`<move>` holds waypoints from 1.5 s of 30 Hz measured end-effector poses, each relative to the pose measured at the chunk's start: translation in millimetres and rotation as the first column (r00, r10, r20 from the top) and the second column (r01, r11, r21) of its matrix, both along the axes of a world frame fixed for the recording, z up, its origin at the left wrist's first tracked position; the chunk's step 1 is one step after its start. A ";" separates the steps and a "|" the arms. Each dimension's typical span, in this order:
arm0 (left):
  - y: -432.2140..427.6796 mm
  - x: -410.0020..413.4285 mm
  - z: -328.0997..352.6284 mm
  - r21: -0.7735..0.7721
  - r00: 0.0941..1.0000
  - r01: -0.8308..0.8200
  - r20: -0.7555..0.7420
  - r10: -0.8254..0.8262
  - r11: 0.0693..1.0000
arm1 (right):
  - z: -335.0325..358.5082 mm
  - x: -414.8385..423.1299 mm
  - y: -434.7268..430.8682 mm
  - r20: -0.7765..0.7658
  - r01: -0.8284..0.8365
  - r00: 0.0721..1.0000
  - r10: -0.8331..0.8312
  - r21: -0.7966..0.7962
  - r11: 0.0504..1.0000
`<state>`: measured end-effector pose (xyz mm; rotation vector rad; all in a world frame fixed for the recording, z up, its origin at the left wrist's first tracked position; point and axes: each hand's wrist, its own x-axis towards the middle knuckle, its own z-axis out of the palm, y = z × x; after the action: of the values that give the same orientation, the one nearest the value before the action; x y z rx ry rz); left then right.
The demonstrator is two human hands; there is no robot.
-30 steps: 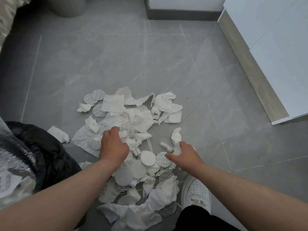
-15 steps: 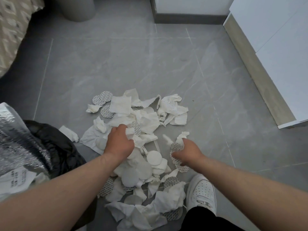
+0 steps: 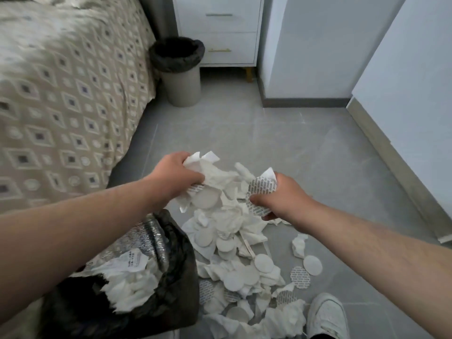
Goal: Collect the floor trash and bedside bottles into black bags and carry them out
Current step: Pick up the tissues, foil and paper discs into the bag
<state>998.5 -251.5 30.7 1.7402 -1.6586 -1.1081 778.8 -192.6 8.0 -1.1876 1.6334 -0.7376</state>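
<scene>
Tiled floor (image 3: 318, 152), crumpled trash (image 3: 216, 178) in both hands (image 3: 175, 173) (image 3: 287, 198)

A grey tiled floor (image 3: 305, 148) with faint pale veining and thin grout lines fills the middle of the room. On the left stands a bed (image 3: 68, 94) under a beige cover patterned with diamonds, its edge hanging down to the floor. At the bed's far corner sits a round grey bin (image 3: 182, 86) with a black liner, just beside a white nightstand (image 3: 220, 28) with two drawers and a wooden leg (image 3: 249, 74). A white wall (image 3: 318, 45) with a grey skirting (image 3: 305, 102) juts forward. White cupboards (image 3: 411, 106) on a wood-coloured base line the right. The light is soft and even.
</scene>
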 end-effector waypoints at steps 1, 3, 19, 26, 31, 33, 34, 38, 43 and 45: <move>7.4 19.0 5.8 0.013 0.997 -0.044 -0.065 0.044 0.999 | 5.7 14.4 1.9 0.023 -0.011 1.000 0.011 0.001 1.000; 26.1 60.2 7.4 0.049 0.975 -0.146 -0.164 0.152 0.988 | 13.1 43.5 6.4 0.050 -0.052 0.997 0.051 0.017 0.999; 109.7 180.0 -149.5 0.107 0.902 -0.022 0.431 -0.026 0.994 | -35.9 171.1 10.0 0.037 -0.344 0.938 0.346 0.243 0.907; 149.8 212.7 -138.9 -0.195 0.908 -0.047 0.400 0.123 0.980 | -55.2 220.0 3.8 -0.029 -0.478 0.864 0.502 0.266 0.837; 164.0 230.2 -139.6 -0.261 0.899 -0.080 0.398 0.182 0.962 | -75.2 240.0 1.7 -0.163 -0.577 0.739 0.654 0.347 0.739; 161.8 232.1 -145.1 -0.224 0.889 -0.038 0.437 0.135 0.974 | -72.5 239.6 1.3 -0.185 -0.599 0.720 0.669 0.320 0.734; 160.0 231.8 -148.8 -0.196 0.875 0.013 0.477 0.084 0.980 | -70.2 237.1 1.4 -0.180 -0.592 0.735 0.654 0.301 0.748; 155.0 232.7 -157.9 -0.097 0.829 0.106 0.558 -0.034 0.990 | -55.8 220.7 6.1 -0.093 -0.531 0.817 0.569 0.260 0.806; 138.4 216.9 -122.2 -0.223 0.906 0.091 0.423 0.012 0.971 | -15.5 151.8 11.6 -0.102 -0.563 0.801 0.590 0.210 0.799; 118.9 193.2 -84.7 -0.343 0.942 0.141 0.336 -0.018 0.929 | -4.8 104.6 8.9 -0.167 -0.512 0.813 0.557 0.251 0.822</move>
<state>1191.8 -132.6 -54.0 1.6837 -2.0000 -0.5075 883.4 -183.8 3.3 -1.5393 1.4021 -0.0714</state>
